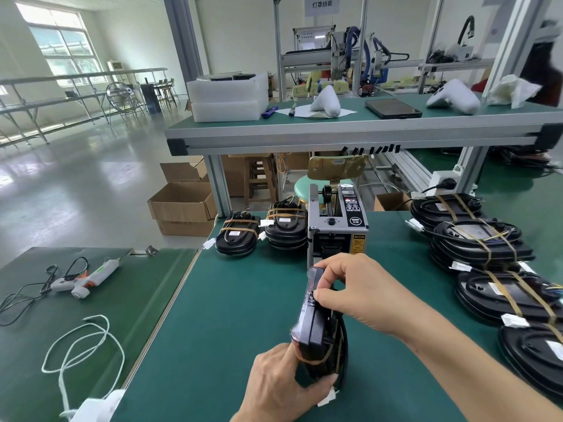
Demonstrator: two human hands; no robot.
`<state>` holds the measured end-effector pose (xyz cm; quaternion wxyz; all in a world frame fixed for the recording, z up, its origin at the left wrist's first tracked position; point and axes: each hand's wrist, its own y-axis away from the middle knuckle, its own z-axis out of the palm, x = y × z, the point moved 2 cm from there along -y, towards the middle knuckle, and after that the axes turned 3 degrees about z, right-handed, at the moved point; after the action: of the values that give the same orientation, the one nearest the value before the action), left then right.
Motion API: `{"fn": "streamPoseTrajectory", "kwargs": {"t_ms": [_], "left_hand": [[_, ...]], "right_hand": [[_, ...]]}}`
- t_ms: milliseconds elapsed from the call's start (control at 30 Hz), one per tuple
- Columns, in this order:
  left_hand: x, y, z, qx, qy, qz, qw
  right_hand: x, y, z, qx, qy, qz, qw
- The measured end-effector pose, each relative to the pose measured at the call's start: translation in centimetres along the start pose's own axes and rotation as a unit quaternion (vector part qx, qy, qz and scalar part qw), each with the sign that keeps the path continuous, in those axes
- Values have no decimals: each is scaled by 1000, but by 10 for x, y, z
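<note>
Readable text, head view.

- On the white paper sign (318, 3) hung at top centre I read 灯罩组装. The line above it is cut off.
- On the tape dispenser (336, 229) on the green bench (243, 300), the round black button (355, 221) reads SEMI, with 切割 beneath it. The pictogram rows above that button are too small for me to read.
- The yellow warning label (359, 243) on the dispenser's lower right front shows a triangle symbol. Its wording is illegible.
- The white sticker (234, 233) on the banded black unit (231, 245) has print too small to read.
- The black housing (310, 327) in hand has marks near its top edge, blurred and unreadable.
</note>
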<state>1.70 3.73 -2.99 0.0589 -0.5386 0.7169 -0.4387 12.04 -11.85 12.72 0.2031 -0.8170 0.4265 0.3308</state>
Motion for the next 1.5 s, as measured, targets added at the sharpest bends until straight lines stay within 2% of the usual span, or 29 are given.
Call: {"fn": "streamPoseTrajectory", "kwargs": {"t_ms": [267, 667, 867, 1100, 1333, 1500], "left_hand": [[1, 0, 0, 11, -9, 15, 1000], [-1, 1, 4, 23, -8, 9, 1000], [5, 4, 2, -22, 75, -74, 994], [4, 6, 4, -39, 69, -86, 993], [5, 0, 9, -30, 44, -65, 996], [4, -2, 6, -81, 62, -91, 991]], "right_hand": [[6, 1, 4, 25, -79, 24, 996], [13, 2, 34, 78, -120, 4, 990], [10, 16, 42, 10, -99, -1, 995], [6, 21, 40, -21, -15, -45, 999], [13, 20, 39, -1, -56, -19, 998], [23, 17, 34, 46, -97, 27, 994]]}}
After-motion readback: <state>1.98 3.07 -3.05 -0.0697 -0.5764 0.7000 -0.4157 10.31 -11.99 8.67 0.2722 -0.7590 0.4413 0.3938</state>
